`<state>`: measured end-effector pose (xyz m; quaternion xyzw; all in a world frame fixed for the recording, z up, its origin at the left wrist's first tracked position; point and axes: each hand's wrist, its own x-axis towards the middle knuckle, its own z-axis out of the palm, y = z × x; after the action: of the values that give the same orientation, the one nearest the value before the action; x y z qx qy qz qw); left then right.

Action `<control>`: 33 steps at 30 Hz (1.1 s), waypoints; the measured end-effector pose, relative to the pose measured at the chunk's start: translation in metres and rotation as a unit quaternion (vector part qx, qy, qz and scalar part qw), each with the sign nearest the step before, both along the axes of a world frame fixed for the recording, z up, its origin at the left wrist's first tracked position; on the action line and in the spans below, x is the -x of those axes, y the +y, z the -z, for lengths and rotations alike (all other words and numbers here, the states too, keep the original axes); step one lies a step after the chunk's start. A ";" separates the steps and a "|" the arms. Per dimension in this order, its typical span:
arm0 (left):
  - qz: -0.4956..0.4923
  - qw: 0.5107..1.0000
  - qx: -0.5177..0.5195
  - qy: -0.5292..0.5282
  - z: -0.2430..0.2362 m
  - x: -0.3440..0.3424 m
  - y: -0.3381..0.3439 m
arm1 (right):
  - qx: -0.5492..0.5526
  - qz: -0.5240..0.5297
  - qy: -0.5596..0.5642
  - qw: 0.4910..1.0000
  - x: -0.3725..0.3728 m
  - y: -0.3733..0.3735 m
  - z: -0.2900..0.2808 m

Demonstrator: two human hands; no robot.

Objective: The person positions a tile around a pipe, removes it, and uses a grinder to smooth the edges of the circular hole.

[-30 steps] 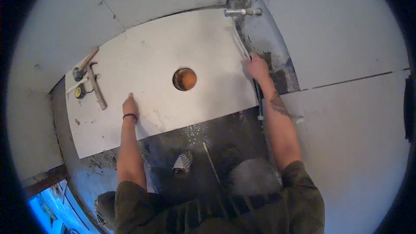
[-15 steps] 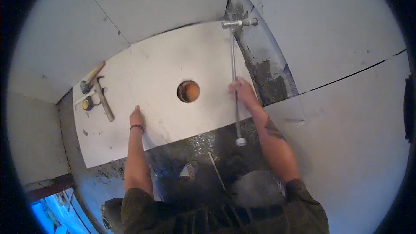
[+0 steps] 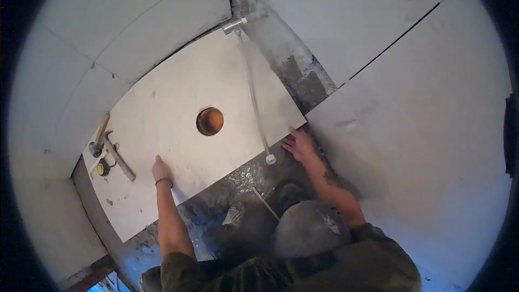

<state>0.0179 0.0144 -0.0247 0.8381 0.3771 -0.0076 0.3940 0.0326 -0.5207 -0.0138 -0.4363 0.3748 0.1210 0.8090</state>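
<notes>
Right hand (image 3: pixel 300 145) now off the hose (image 3: pixel 253 97), moved to near-right corner of slab (image 3: pixel 173 103). Hose at its 10 o'clock, slab 9 to 12; right fingers loosely spread, touching edge. Slab toward left hand's (image 3: pixel 161 173) 1 o'clock, thumb on top; other fingers hidden, can't tell grip.
</notes>
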 end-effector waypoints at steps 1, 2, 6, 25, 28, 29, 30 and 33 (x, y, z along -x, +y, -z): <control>-0.037 0.999 -0.014 -0.018 0.007 0.001 0.029 | -0.013 -0.004 -0.011 1.000 -0.008 0.013 -0.001; -0.070 0.997 -0.019 -0.034 0.011 -0.003 0.041 | -0.060 0.022 -0.047 0.997 -0.016 0.022 -0.003; -0.049 0.999 -0.006 -0.003 0.015 0.003 -0.017 | -0.074 0.050 -0.073 0.993 -0.009 0.005 0.007; 0.054 0.972 -0.204 -0.101 0.002 -0.003 0.008 | -0.075 -0.009 -0.155 0.985 -0.020 0.018 0.001; -0.029 0.990 -0.103 -0.096 -0.011 -0.012 -0.017 | -0.087 -0.004 -0.158 0.984 -0.027 -0.001 0.002; -0.057 0.993 -0.081 -0.066 -0.013 -0.013 -0.025 | -0.096 -0.009 -0.152 0.984 -0.029 -0.002 0.003; -0.050 0.994 -0.073 -0.060 -0.017 -0.010 -0.029 | -0.103 -0.014 -0.142 0.984 -0.028 -0.001 0.005; -0.023 0.996 -0.077 0.029 -0.008 0.005 -0.003 | -0.108 -0.034 -0.136 0.984 -0.032 0.012 0.012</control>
<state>0.0129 0.0118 -0.0170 0.8566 0.4066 0.0059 0.3176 0.0642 -0.5091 -0.0259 -0.3711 0.2312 0.1277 0.8902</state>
